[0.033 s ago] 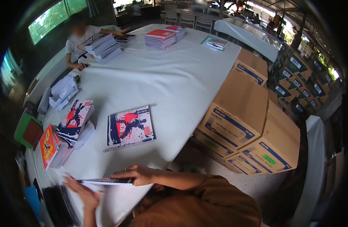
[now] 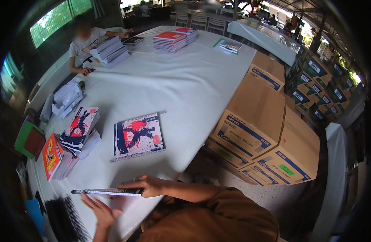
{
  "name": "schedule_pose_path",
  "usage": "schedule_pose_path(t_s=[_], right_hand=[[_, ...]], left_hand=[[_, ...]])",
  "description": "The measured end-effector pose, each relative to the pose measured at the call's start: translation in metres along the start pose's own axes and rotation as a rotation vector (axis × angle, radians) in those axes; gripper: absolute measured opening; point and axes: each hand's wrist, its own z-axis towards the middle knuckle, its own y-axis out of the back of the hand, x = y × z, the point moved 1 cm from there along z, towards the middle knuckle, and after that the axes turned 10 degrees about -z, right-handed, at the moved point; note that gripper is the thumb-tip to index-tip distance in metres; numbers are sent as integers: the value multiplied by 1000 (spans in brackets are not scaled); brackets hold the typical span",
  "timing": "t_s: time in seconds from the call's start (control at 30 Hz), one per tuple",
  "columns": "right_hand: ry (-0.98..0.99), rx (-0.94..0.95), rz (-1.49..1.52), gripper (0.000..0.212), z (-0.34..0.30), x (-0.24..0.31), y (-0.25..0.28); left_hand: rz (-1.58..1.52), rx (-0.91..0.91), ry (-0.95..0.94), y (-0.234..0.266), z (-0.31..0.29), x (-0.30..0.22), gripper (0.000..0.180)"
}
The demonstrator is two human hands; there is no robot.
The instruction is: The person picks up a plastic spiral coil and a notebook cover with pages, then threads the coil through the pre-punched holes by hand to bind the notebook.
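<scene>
At the near edge of the table, my right hand grips a thin spiral notebook by its right end, holding it nearly edge-on. A dark coil runs along the notebook's left end. Slightly blurred, my left hand has its fingers stretched out just below that coil end; whether the fingertips touch it I cannot tell. Beyond my hands, a stack of spiral notebooks lies flat, its top cover red, dark blue and white. Left of my left hand lies a row of black binding coils.
To the left stand leaning notebooks with splatter covers and orange covers, near crumpled plastic. Cardboard boxes line the table's right side. Across the table, a person sits by a paper stack.
My left hand has shifted slightly right and toward me, off the notebook's left end, uncovering the dark coil there. My right hand keeps its grip.
</scene>
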Motion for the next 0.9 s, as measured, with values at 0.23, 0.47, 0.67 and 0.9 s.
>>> schedule_pose_path(t_s=[0.23, 0.47, 0.67, 0.9], right_hand=[[236, -6, -163, 48, 2, -1, -20], [130, 20, -67, 46, -3, 6, -24], [249, -141, -85, 46, 9, 13, -17], [67, 10, -9, 48, 11, 20, -19]], left_hand=[[202, -534, 80, 27, 43, 29, 95], [238, -549, -84, 33, 38, -3, 85], [148, -498, -109, 21, 25, -11, 91], [-66, -217, -101, -35, -20, -27, 91]])
